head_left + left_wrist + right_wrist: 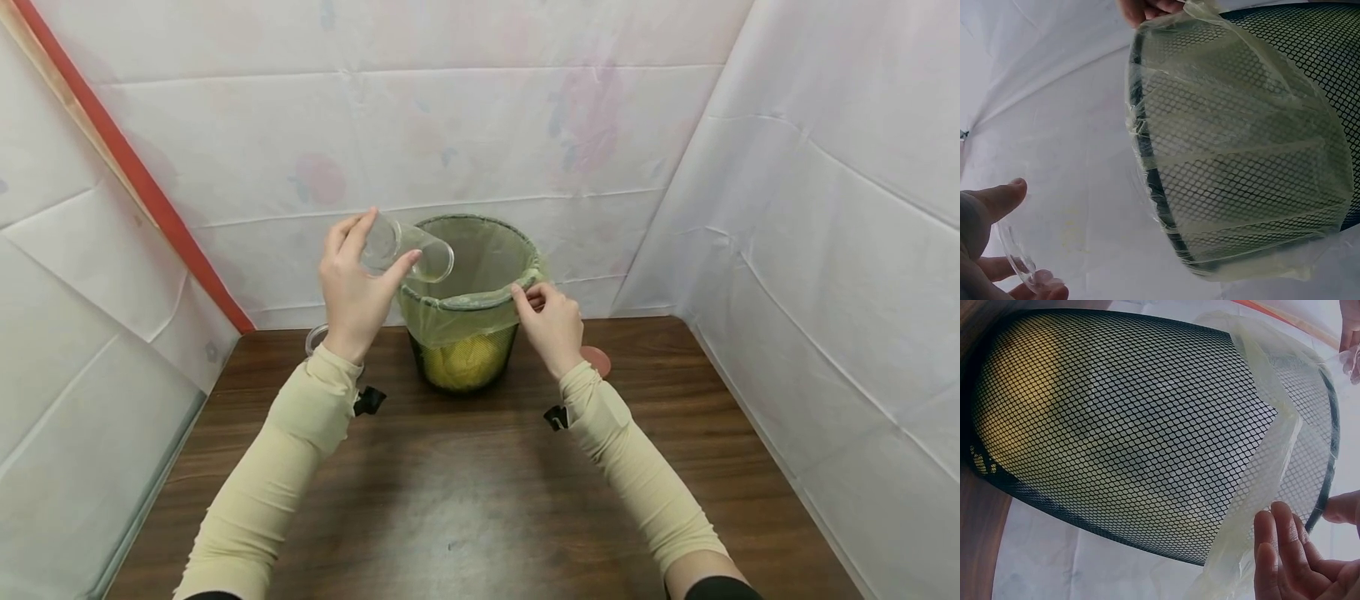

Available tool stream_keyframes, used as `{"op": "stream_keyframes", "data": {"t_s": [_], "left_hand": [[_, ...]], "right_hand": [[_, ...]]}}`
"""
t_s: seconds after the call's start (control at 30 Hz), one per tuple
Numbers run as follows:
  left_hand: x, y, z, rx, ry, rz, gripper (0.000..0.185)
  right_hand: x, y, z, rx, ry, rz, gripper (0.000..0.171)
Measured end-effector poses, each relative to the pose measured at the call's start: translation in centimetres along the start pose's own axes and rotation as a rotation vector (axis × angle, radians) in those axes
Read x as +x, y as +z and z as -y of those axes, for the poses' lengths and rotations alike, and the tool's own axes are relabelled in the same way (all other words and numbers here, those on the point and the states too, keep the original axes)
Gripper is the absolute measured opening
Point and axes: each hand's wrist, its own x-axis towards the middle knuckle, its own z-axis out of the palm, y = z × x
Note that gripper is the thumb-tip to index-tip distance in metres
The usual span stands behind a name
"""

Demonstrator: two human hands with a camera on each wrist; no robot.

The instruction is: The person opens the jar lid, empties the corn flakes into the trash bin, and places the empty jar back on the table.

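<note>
A black mesh bin (467,367) lined with a pale yellow plastic bag (480,258) stands at the back of the brown table (465,500). My left hand (358,287) grips a clear plastic cup (405,248), tipped on its side with its mouth over the bin's left rim. In the left wrist view the cup (1015,259) shows between thumb and fingers, beside the bin (1260,137). My right hand (550,321) pinches the bag's folded edge at the bin's right rim; its fingers (1279,550) lie against the bag (1260,487) over the mesh (1116,425).
White sheets (825,250) wall in the table on three sides, and a red strip (135,175) runs down the left. A clear ring-shaped thing (315,337) lies behind my left wrist. A reddish round object (597,360) sits behind my right wrist.
</note>
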Motion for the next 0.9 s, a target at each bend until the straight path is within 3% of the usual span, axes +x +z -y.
{"op": "stream_keyframes", "data": {"t_s": [0.2,0.4,0.53,0.7,0.83,0.9], "left_hand": [[0.02,-0.13,-0.08,-0.107,-0.060,-0.054,0.061],[-0.51,0.42,0.25,0.011,0.075,-0.009,0.065],[-0.73,0.58,0.12,0.030,0.112,-0.001,0.066],[-0.57,0.44,-0.09,0.013,0.073,0.005,0.067],[-0.36,0.24,-0.06,-0.040,-0.007,-0.019,0.065],[-0.35,0.26,0.02,-0.030,-0.002,-0.023,0.064]], "right_hand": [[0.01,0.00,-0.02,-0.009,0.000,0.003,0.039],[0.03,0.00,-0.02,-0.011,0.003,-0.005,0.040],[0.01,0.04,0.02,-0.010,0.006,-0.002,0.039],[0.04,0.09,-0.01,-0.017,0.012,-0.011,0.039],[0.08,0.07,0.03,-0.018,0.009,-0.008,0.039],[0.07,0.04,0.06,-0.020,0.012,-0.006,0.039]]}}
